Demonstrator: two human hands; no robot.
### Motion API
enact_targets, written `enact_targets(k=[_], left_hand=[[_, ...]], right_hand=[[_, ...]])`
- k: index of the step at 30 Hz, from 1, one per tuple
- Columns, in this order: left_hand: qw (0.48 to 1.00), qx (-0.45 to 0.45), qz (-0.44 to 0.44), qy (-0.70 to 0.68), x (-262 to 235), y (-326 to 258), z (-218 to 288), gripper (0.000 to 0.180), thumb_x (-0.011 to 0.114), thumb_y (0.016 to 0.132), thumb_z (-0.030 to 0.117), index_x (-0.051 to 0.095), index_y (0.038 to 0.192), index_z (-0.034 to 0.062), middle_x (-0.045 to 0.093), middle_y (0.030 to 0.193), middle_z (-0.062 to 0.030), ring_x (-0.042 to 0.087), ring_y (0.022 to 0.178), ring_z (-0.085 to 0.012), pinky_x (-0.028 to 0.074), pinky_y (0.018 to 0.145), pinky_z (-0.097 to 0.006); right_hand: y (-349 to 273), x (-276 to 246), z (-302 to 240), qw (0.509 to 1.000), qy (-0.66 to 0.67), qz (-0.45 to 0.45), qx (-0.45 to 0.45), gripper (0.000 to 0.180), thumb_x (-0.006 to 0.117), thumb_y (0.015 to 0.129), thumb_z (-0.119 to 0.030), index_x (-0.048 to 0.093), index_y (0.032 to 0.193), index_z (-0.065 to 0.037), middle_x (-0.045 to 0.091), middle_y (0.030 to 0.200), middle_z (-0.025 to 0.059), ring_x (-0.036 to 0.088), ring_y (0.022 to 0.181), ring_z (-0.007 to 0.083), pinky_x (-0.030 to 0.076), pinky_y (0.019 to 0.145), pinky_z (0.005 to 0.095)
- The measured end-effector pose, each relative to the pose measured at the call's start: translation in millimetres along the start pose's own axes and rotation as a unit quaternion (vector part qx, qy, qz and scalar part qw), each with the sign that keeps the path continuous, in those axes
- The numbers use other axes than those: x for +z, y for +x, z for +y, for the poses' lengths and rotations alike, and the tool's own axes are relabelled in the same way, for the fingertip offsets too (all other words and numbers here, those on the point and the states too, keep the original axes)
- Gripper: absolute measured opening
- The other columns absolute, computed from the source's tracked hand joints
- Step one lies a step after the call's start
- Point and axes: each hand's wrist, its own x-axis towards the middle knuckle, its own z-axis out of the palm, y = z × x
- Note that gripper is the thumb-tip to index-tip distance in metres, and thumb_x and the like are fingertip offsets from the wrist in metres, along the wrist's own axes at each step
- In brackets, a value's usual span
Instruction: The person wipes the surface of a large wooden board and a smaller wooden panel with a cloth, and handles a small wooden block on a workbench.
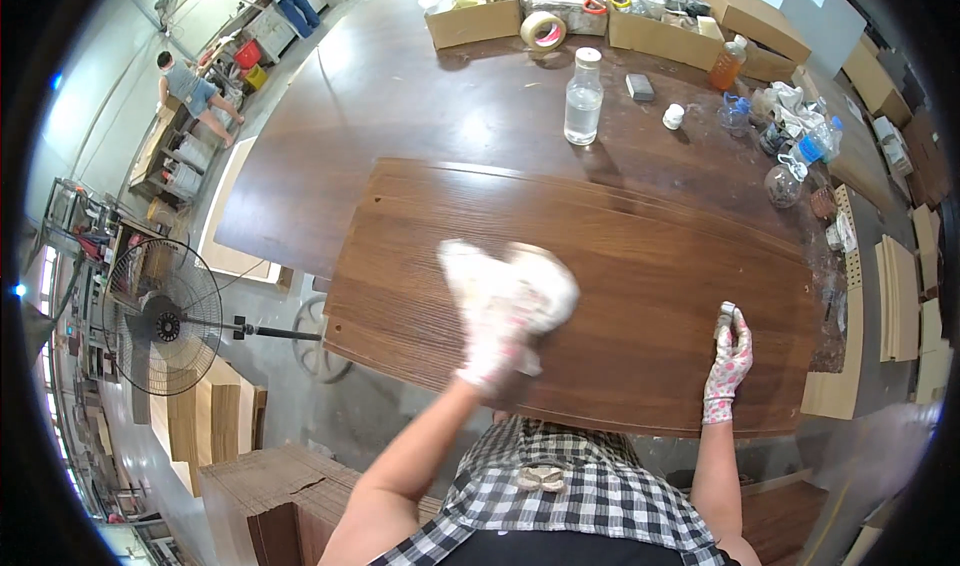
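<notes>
A wide brown wood-grain board [640,286] lies in front of me. My left hand [492,341], in a white glove with pink spots, is over its left half and smeared by motion. Bunched in that hand is a white cloth [535,286], low over or on the board; contact is hard to make out. My right hand [730,361], gloved alike, is at the board's right part near the front edge. Its fingers are drawn together at the tips, and whatever they may pinch is too small to name.
Beyond the board, the dark table [400,86] bears a clear bottle [583,106], a grey block [640,88], a white cap [673,117], a tape roll [543,32] and cardboard boxes [475,24]. Crumpled bottles line the right. A fan [165,318] stands left; two people work far off.
</notes>
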Motion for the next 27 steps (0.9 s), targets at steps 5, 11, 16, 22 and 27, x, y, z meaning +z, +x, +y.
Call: enact_targets(k=[5, 11, 16, 22, 27], left_hand=[[0.887, -0.119, -0.177, -0.409, 31, 18, 107, 0.032, 0.064, 0.071, 0.018, 0.064, 0.103, 0.0160, 0.065, 0.098, -0.0020, 0.059, 0.103, -0.0239, 0.031, 0.108, -0.047], [0.956, -0.048, 0.176, 0.227, -67, 86, -100, 0.011, 0.058, 0.078, 0.018, 0.067, 0.081, 0.0131, 0.066, 0.085, -0.0098, 0.061, 0.085, -0.0289, 0.044, 0.088, -0.041], [0.933, -0.126, 0.070, 0.331, -99, 129, -188, 0.072, 0.076, 0.062, 0.019, 0.052, 0.130, 0.0210, 0.056, 0.126, -0.0099, 0.054, 0.109, -0.0327, 0.041, 0.097, -0.037], [0.961, 0.033, -0.090, 0.259, -11, 168, -66, 0.053, 0.056, 0.074, 0.009, 0.052, 0.127, 0.0079, 0.050, 0.131, -0.0128, 0.041, 0.127, -0.0307, 0.028, 0.109, -0.046], [0.982, 0.119, -0.090, 0.114, 73, 169, 45, 0.048, 0.055, 0.078, 0.013, 0.052, 0.126, 0.0053, 0.050, 0.131, -0.0126, 0.038, 0.128, -0.0367, 0.029, 0.106, -0.047]], right_hand=[[-2, 1, -5, 0.991, -0.123, -0.027, -0.035, 0.034, 0.058, 0.087, -0.001, 0.056, 0.121, 0.000, 0.058, 0.114, 0.0069, 0.055, 0.107, 0.0163, 0.042, 0.096, 0.0292], [4, -4, -10, 0.995, -0.086, -0.031, -0.039, 0.035, 0.061, 0.085, -0.001, 0.057, 0.120, 0.001, 0.059, 0.112, 0.0064, 0.056, 0.102, 0.0153, 0.045, 0.089, 0.0267], [3, 4, -17, 0.986, -0.158, -0.017, -0.058, 0.036, 0.064, 0.081, -0.003, 0.059, 0.117, 0.001, 0.060, 0.107, 0.0055, 0.057, 0.093, 0.0133, 0.046, 0.082, 0.0247], [3, 4, -27, 0.981, -0.191, 0.029, 0.002, 0.037, 0.064, 0.080, -0.007, 0.060, 0.116, 0.000, 0.060, 0.105, 0.0035, 0.056, 0.086, 0.0093, 0.047, 0.075, 0.0223], [5, 6, -23, 0.980, -0.191, 0.024, -0.039, 0.038, 0.065, 0.081, -0.005, 0.058, 0.118, 0.001, 0.060, 0.104, 0.0065, 0.058, 0.089, 0.0128, 0.048, 0.081, 0.0253]])
